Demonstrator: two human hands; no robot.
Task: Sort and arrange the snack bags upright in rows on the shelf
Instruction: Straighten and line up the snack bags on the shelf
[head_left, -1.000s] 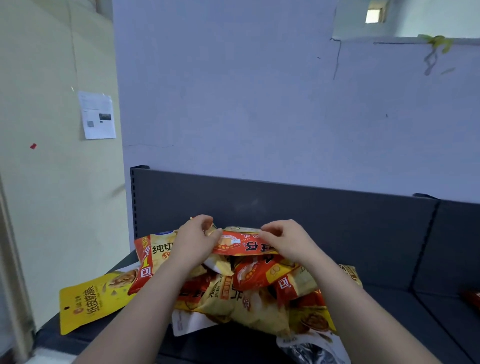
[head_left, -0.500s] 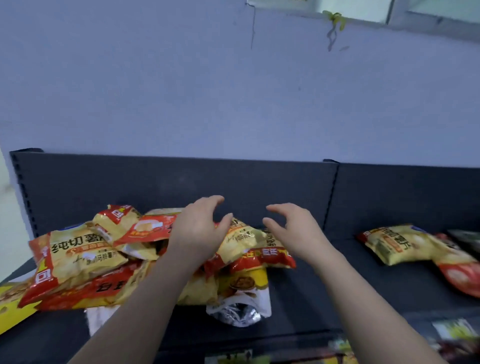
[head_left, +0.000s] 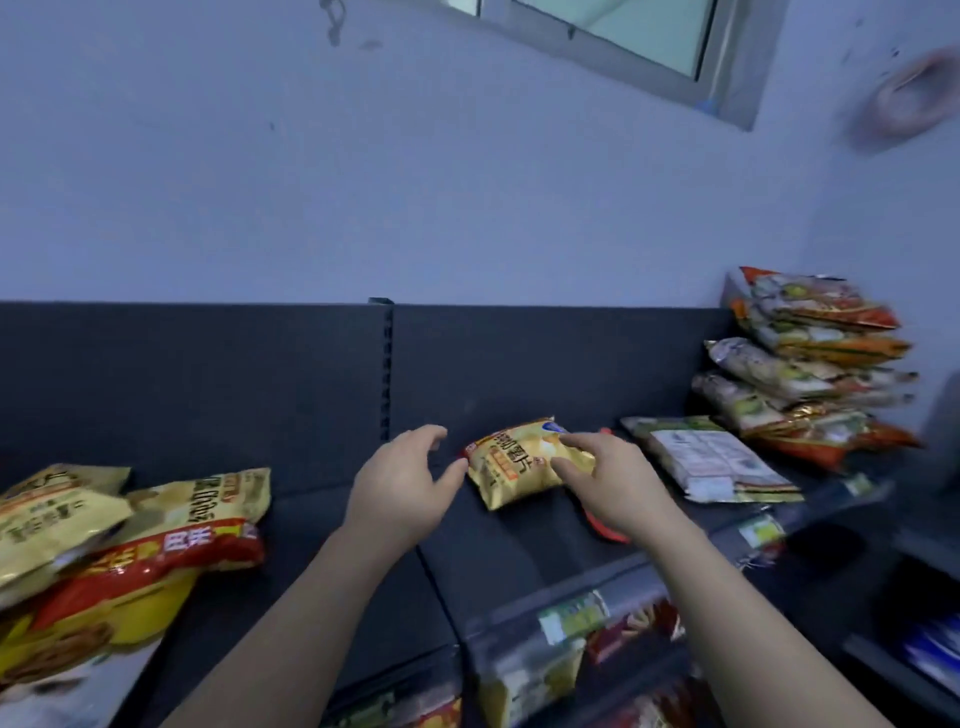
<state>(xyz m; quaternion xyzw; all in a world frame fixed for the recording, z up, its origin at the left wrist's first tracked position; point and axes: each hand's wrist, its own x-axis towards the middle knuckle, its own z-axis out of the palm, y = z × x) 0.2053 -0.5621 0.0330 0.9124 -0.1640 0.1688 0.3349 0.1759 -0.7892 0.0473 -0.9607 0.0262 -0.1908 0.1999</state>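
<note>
— Two heaps on the dark shelf (head_left: 322, 519)?
— Yes: a tumbled pile of snack bags (head_left: 130, 545) at its left end, a neater stack (head_left: 810, 364) at its right end.
— And between them?
— One yellow bag (head_left: 514, 467), lying flat near the back panel (head_left: 519, 364).
— The hands?
— The right hand (head_left: 613, 483) rests spread fingers (head_left: 574, 442) on the bag's right side, not closed round it. The left hand (head_left: 405, 488) hangs just beside the bag's left edge, loosely spread, holding nothing.
</note>
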